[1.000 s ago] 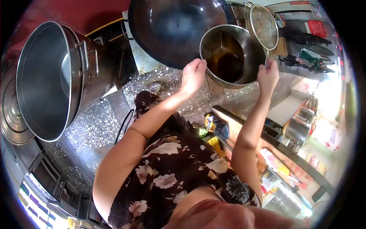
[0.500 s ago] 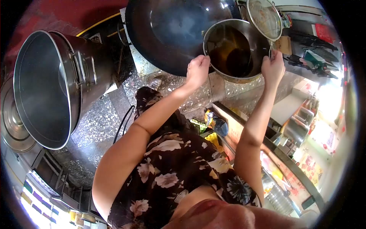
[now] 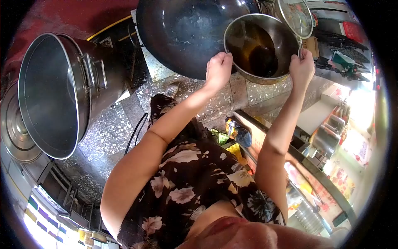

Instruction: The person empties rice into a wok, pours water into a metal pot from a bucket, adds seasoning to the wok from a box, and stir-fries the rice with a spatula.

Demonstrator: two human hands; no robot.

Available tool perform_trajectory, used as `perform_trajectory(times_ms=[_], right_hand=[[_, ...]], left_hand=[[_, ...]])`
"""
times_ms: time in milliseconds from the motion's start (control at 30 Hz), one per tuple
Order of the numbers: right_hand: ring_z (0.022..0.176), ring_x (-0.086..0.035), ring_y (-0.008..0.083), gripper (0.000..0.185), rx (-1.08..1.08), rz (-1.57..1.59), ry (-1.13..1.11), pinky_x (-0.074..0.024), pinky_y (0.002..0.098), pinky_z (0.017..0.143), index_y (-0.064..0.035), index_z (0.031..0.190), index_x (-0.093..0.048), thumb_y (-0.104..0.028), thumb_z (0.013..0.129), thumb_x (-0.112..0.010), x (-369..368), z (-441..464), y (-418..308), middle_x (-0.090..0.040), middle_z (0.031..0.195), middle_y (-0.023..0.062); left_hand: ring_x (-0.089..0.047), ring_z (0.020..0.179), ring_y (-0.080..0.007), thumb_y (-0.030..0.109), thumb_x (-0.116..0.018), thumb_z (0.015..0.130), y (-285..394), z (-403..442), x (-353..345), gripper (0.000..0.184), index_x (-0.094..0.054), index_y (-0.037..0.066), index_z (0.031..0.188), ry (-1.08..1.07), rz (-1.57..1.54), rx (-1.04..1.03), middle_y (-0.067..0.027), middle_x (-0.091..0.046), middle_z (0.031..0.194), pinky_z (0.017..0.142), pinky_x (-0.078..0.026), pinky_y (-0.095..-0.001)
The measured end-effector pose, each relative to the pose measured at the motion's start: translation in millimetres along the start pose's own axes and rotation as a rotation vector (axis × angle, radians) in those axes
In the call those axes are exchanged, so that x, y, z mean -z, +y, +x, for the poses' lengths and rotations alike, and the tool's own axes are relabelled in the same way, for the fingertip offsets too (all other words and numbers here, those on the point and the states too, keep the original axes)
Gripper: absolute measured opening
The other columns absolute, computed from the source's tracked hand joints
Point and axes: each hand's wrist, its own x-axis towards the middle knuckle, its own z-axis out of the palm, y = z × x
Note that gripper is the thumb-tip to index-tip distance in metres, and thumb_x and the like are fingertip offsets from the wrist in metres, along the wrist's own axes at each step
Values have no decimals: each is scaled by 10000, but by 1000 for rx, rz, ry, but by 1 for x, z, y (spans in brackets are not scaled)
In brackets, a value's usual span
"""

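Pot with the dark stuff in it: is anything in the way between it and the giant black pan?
Nothing I can see. The pot overlaps the pan's edge in this view. The left hand is at the pot's near-left side, and the strainer is over on the right.

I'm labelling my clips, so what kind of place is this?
Probably a working kitchen, perhaps a commercial one: a very large wok, a tall metal stockpot and a mesh strainer are in view.
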Motion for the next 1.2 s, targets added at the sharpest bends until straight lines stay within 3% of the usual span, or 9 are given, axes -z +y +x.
perform_trajectory(times_ms=[233, 300, 567, 700, 967, 1033, 1067, 1133, 1200], right_hand=[[770, -623, 273, 305, -139, 281, 97, -470, 350, 757, -9, 966, -601, -154, 698, -600, -19, -38, 72, -644, 837, 139], [762, -617, 236, 296, -197, 459, 140, -470, 331, 747, 22, 953, -593, -131, 700, -595, -26, -56, 91, -642, 841, 131], [696, -544, 167, 232, -428, 686, 307, -448, 283, 684, 62, 914, -545, -58, 715, -562, -27, -168, 138, -589, 788, 103], [735, -539, 174, 267, -520, 812, 354, -440, 283, 712, 64, 972, -530, -47, 731, -549, -32, -240, 186, -588, 835, 111], [857, -570, 232, 321, -870, 611, 393, -437, 313, 795, 61, 1064, -515, -64, 768, -528, -25, -414, 272, -605, 997, 149], [868, -603, 249, 348, -951, 530, 349, -465, 335, 785, 31, 1089, -528, -76, 758, -549, -24, -457, 294, -620, 989, 171], [901, -607, 293, 361, -1077, 384, 226, -473, 366, 795, 6, 1097, -533, -73, 745, -551, -23, -478, 303, -615, 1001, 189], [826, -606, 351, 368, -867, 311, 473, -475, 419, 754, -5, 1076, -529, -69, 714, -541, -73, -545, 344, -610, 926, 186], [760, -591, 377, 354, -1035, 349, 370, -455, 448, 693, 0, 1061, -506, -58, 713, -535, -72, -590, 356, -591, 892, 216]], left_hand=[[-569, 650, -339, 215, -629, 751, 39, -29, -2, 260, -468, 30, 666, 28, 253, -261, -148, -560, 689, 610, -444, -423], [-519, 537, -228, 189, -625, 762, 45, -40, -8, 255, -478, 8, 660, 98, 334, -429, -116, -521, 581, 546, -423, -348], [-551, 700, -359, 154, -588, 716, 37, -106, -35, 197, -471, 3, 670, -41, 629, -680, -171, -531, 694, 630, -442, -448], [-533, 645, -333, 186, -587, 746, -1, -144, -54, 230, -464, 7, 670, -136, 708, -828, -150, -506, 673, 591, -425, -419], [-529, 661, -337, 220, -570, 761, -138, -232, -96, 236, -467, 14, 710, -422, 831, -752, -161, -512, 713, 604, -428, -433], [-546, 718, -358, 194, -575, 739, -179, -256, -110, 195, -474, 28, 724, -540, 878, -600, -164, -529, 758, 642, -440, -456], [-530, 691, -346, 172, -582, 732, -209, -263, -114, 183, -461, 40, 693, -551, 860, -771, -152, -509, 735, 602, -427, -446], [-494, 638, -339, 155, -584, 747, -256, -279, -126, 208, -441, 34, 656, -649, 871, -728, -148, -483, 679, 547, -389, -439], [-483, 622, -325, 158, -616, 756, -298, -293, -137, 252, -433, 21, 651, -796, 899, -704, -138, -474, 664, 555, -379, -417]])
